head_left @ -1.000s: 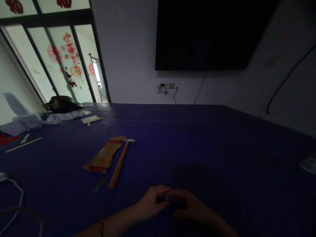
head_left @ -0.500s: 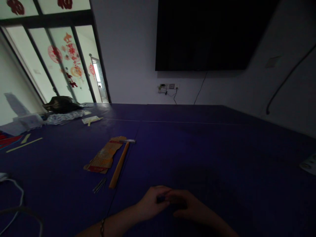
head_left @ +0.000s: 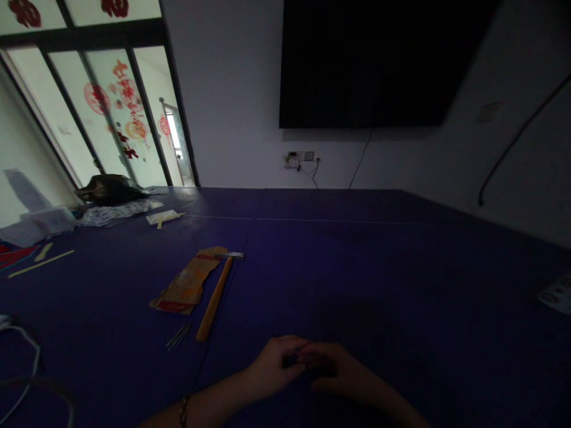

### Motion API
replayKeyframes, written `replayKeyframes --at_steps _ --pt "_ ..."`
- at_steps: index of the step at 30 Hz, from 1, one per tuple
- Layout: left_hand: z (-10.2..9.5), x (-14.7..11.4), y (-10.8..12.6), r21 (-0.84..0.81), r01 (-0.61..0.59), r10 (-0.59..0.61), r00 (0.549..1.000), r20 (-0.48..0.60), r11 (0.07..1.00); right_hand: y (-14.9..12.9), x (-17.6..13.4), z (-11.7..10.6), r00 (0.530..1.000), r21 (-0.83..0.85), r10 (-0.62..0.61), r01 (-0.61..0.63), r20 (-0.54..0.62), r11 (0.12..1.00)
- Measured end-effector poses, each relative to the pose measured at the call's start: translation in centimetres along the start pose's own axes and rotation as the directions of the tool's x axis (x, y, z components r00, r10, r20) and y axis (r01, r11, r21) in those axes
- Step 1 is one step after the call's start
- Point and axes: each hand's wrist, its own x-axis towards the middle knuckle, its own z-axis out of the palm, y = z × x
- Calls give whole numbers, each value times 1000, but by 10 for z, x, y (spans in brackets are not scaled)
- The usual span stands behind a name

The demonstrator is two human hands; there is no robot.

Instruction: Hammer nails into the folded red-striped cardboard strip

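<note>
At the bottom middle of the head view, my left hand [head_left: 274,368] and my right hand [head_left: 341,371] meet at the fingertips above the purple tabletop [head_left: 357,261]. Each has loosely curved fingers with the thumb apart, and I see nothing held in either. Dim light hides some of the right fingers. To the left of my hands lies a hammer [head_left: 215,300], its wooden handle towards me and its metal head pointing away. A torn piece of cardboard [head_left: 187,282] lies beside it, touching the hammer head. Several thin nails [head_left: 178,336] are bunched near the handle's end.
White cables [head_left: 33,351] loop at the lower left. Farther back on the left are yellowish strips [head_left: 42,263], a small white packet [head_left: 161,217], crumpled plastic [head_left: 113,212] and a black bag [head_left: 111,189]. A pale patterned object [head_left: 557,294] sits at the right edge.
The whole view has shifted very slightly, with the tabletop things a little farther left. My hands keep the same pose, fingertips together.
</note>
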Motion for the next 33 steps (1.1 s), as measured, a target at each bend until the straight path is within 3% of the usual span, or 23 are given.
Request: replayKeyframes --at_steps 33 --pt "0 0 3 7 5 -5 1000 1 1000 -4 -2 0 1000 -14 21 -21 5 1000"
